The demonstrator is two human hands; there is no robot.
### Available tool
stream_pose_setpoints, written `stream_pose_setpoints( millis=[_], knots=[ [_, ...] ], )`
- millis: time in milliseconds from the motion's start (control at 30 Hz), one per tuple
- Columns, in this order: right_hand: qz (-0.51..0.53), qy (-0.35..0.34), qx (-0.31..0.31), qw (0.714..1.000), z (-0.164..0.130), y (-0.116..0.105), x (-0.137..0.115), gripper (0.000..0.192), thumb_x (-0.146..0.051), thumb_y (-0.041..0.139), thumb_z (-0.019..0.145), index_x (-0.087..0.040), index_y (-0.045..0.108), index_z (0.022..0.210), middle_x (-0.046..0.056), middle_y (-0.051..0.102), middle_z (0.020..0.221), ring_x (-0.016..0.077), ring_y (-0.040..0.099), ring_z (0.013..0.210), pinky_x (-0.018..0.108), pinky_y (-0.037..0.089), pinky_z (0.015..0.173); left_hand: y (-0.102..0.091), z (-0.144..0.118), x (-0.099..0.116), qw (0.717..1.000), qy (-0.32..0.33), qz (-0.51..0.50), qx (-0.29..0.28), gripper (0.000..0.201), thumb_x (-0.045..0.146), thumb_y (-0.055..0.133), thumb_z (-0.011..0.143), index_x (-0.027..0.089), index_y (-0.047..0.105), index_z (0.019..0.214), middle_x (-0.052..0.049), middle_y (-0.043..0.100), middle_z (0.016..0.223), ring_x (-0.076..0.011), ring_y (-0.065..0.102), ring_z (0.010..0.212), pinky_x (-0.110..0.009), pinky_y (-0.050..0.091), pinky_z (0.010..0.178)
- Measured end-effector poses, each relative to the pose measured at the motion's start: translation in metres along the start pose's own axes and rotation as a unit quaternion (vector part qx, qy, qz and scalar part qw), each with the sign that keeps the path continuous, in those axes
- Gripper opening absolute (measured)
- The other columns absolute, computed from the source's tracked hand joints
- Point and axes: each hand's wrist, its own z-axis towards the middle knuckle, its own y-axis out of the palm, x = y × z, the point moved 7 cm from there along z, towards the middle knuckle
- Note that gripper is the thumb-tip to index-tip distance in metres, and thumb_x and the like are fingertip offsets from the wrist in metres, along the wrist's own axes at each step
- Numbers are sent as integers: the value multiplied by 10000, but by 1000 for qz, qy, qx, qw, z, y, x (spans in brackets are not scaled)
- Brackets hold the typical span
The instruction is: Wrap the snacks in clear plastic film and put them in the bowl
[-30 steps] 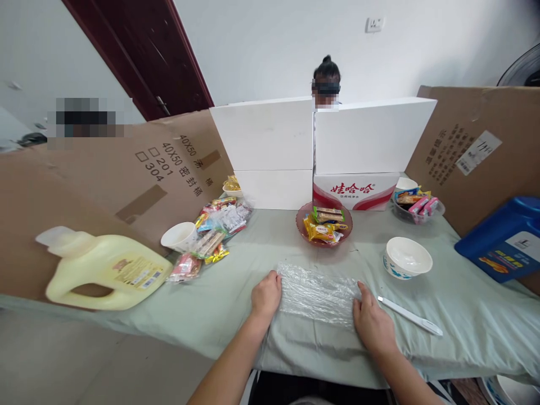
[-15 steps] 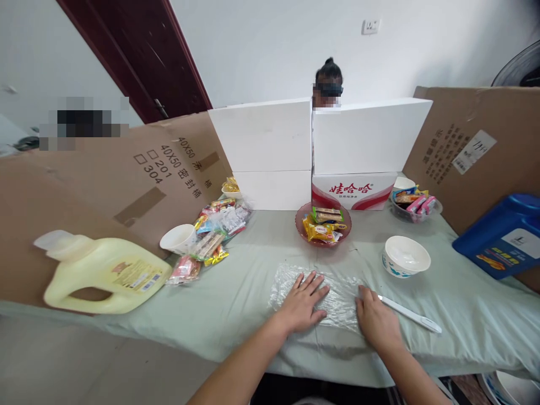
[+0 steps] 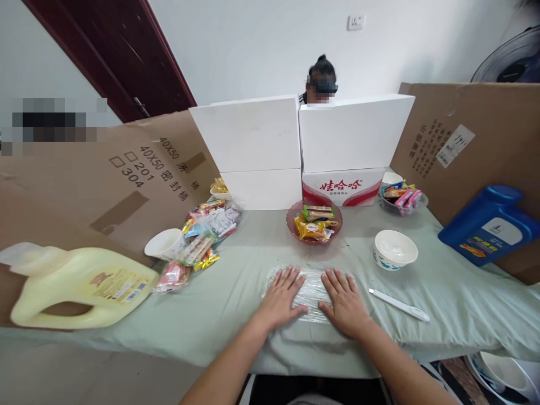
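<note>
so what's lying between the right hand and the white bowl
In the head view, a white knife lies on the cloth between the right hand and the white bowl, touching neither.

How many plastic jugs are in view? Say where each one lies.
2. The yellow jug lies on its side at the far left; the blue jug lies tilted at the far right. Others could be hidden.

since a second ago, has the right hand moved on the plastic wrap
Yes. The right hand slid left, away from the white tool, onto the plastic wrap beside the left hand.
</note>
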Motion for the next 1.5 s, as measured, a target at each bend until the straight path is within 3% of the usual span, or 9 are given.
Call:
stream_pose_setpoints(
  millis=[167, 333, 467, 667, 867, 1000, 1133, 1333, 1500],
  knots=[
    [-45, 115, 85, 989, -22, -11, 57, 678, -544, 359, 918, -105, 393, 1434, 159, 329, 1515, 335, 207, 1424, 560, 163, 1128, -10, -36, -56, 995, -73, 47, 40, 701, 597, 435, 913, 243, 270, 1496, -95, 249, 1563, -307, 181, 1444, -521, 173, 1151],
    [-9, 49, 221, 974, -39, -47, 48, 517, -421, 376, 954, -115, 471, 1360, 162, 497, 1393, 303, 308, 1386, 500, 309, 1099, -27, -49, -40, 993, -48, 26, 108, 552, 459, 430, 954, 194, 388, 1437, -117, 346, 1515, -311, 218, 1428, -512, 242, 1134],
    [21, -103, 137, 985, -30, -39, -1, 524, -423, 420, 951, -176, 420, 1412, 103, 437, 1460, 263, 293, 1401, 459, 317, 1110, -19, -38, 2, 998, 29, -18, 58, 558, 469, 457, 946, 239, 365, 1446, -86, 357, 1512, -284, 260, 1417, -488, 262, 1139],
    [6, -56, 35, 998, -22, -7, 3, 728, -587, 477, 878, -153, 370, 1452, 131, 328, 1521, 364, 185, 1425, 576, 249, 1103, -6, -37, 7, 999, 41, -18, -8, 756, 561, 566, 863, 271, 258, 1490, -87, 236, 1568, -304, 177, 1446, -529, 210, 1155],
    [62, -127, 41, 989, -63, -20, 22, 626, -538, 582, 846, -235, 471, 1382, 93, 423, 1473, 290, 313, 1390, 468, 345, 1093, -31, -77, -25, 996, 34, -57, 55, 551, 336, 728, 743, 201, 550, 1247, -120, 529, 1341, -309, 406, 1320, -502, 355, 1094],
    [90, -144, 99, 981, -74, -33, 25, 285, -318, 527, 926, -233, 609, 1186, 72, 608, 1285, 228, 501, 1252, 400, 447, 1014, -41, -89, -33, 991, 58, -83, 92, 236, 126, 574, 791, 198, 619, 1011, -78, 637, 1159, -241, 527, 1207, -410, 448, 1026],
    [131, -149, 148, 969, -71, -44, 21, 175, -220, 491, 933, -224, 644, 1017, 69, 668, 1149, 215, 573, 1153, 389, 481, 964, -48, -86, -33, 984, 69, -118, 117, 218, 58, 450, 829, 204, 604, 876, -49, 672, 1037, -204, 568, 1148, -373, 466, 990],
    [224, -36, 119, 967, -58, -49, 37, 232, -305, 407, 957, -224, 624, 973, 53, 702, 976, 173, 660, 931, 303, 528, 810, -50, -74, -54, 970, -68, -201, 122, 142, 217, 431, 912, 208, 571, 889, -13, 661, 870, -154, 639, 830, -272, 508, 756],
    [161, 115, 87, 976, -30, -39, 52, 324, -360, 306, 973, -224, 597, 931, 39, 708, 915, 170, 671, 821, 272, 486, 728, -42, -48, -74, 966, -194, -117, 127, 146, 257, 447, 927, 208, 584, 921, 19, 673, 768, -133, 635, 684, -226, 467, 655]
  ],
)
